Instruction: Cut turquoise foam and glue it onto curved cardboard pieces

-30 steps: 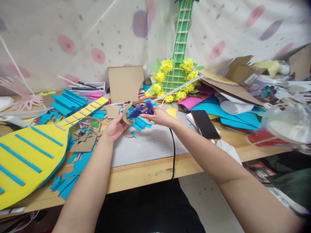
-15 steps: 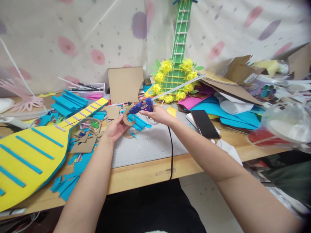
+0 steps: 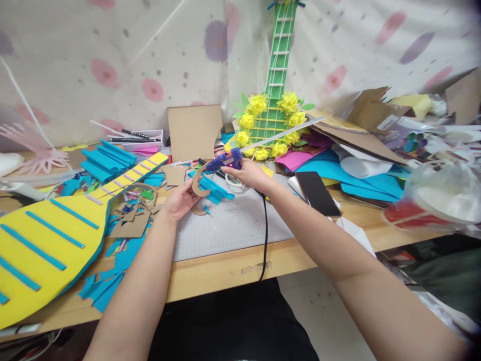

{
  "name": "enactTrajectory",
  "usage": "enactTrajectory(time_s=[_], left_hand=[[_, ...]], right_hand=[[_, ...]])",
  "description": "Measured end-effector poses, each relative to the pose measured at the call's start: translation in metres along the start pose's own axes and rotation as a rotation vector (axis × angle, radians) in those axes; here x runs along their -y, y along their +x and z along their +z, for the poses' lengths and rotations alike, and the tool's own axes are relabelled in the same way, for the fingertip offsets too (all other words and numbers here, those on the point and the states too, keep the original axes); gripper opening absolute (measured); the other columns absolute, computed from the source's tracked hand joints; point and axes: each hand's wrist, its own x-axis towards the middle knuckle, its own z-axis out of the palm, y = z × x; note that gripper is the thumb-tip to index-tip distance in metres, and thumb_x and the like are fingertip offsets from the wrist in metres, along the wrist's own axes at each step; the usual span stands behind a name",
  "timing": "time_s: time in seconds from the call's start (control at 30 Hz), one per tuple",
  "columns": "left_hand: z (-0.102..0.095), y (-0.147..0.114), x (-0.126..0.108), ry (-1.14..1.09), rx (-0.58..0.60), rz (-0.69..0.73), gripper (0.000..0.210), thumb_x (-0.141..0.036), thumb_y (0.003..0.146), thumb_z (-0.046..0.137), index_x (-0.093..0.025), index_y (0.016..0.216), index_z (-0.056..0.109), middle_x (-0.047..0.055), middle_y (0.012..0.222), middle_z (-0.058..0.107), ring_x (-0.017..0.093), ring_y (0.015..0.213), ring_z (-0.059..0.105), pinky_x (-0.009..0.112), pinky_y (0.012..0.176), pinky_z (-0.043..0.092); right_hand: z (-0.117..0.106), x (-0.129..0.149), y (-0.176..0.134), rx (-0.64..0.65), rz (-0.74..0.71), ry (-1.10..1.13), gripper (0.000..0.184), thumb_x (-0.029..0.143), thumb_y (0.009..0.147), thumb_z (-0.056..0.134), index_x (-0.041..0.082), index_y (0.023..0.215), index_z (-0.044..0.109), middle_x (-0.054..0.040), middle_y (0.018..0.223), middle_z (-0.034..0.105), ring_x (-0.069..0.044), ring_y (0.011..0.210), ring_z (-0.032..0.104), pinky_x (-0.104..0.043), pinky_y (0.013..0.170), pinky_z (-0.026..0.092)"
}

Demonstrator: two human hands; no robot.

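Note:
My left hand (image 3: 182, 200) is closed on a curved, C-shaped cardboard piece (image 3: 199, 190), held above the grey cutting mat (image 3: 225, 231). In my right hand (image 3: 248, 175) is a blue hot glue gun (image 3: 226, 159), its nozzle pointing left at the upper part of the cardboard curve. I cannot tell whether nozzle and cardboard touch. A long clear glue stick (image 3: 285, 134) sticks out of the gun's back, and a black cord (image 3: 266, 235) hangs below. Folded blue paper (image 3: 213, 188) and another curved cardboard piece (image 3: 198, 209) lie on the mat beneath.
A yellow lute-shaped craft (image 3: 48, 240) with blue strips lies at left beside cardboard and blue scraps. A green stringed craft (image 3: 277, 85) with yellow flowers stands behind. A phone (image 3: 317, 193), coloured paper (image 3: 349, 173) and a plastic-covered red bucket (image 3: 424, 210) sit at right.
The glue gun in my right hand has shifted slightly right and up along the cardboard curve. My left hand and the cardboard piece have barely moved.

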Motion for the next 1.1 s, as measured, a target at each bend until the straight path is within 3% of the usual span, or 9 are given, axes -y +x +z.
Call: enactTrajectory(time_s=[0.33, 1.1], left_hand=[[0.003, -0.001, 0.000, 0.000, -0.020, -0.003, 0.024, -0.022, 0.089, 0.046, -0.018, 0.101, 0.066, 0.003, 0.089, 0.070, 0.011, 0.080, 0.064, 0.023, 0.076, 0.051], [0.003, -0.001, -0.001, -0.036, -0.019, -0.021, 0.025, -0.022, 0.090, 0.045, -0.016, 0.101, 0.066, 0.004, 0.090, 0.071, 0.010, 0.081, 0.064, 0.021, 0.076, 0.052]], right_hand=[[0.005, -0.001, -0.001, 0.060, -0.039, 0.011, 0.044, 0.055, 0.074, 0.059, 0.017, 0.096, 0.065, -0.0046, 0.079, 0.067, -0.016, 0.074, 0.061, -0.027, 0.068, 0.046], [-0.008, -0.014, 0.014, -0.038, 0.006, -0.025, 0.046, 0.052, 0.078, 0.059, 0.014, 0.103, 0.065, -0.0123, 0.102, 0.069, -0.022, 0.093, 0.064, -0.035, 0.084, 0.047]])
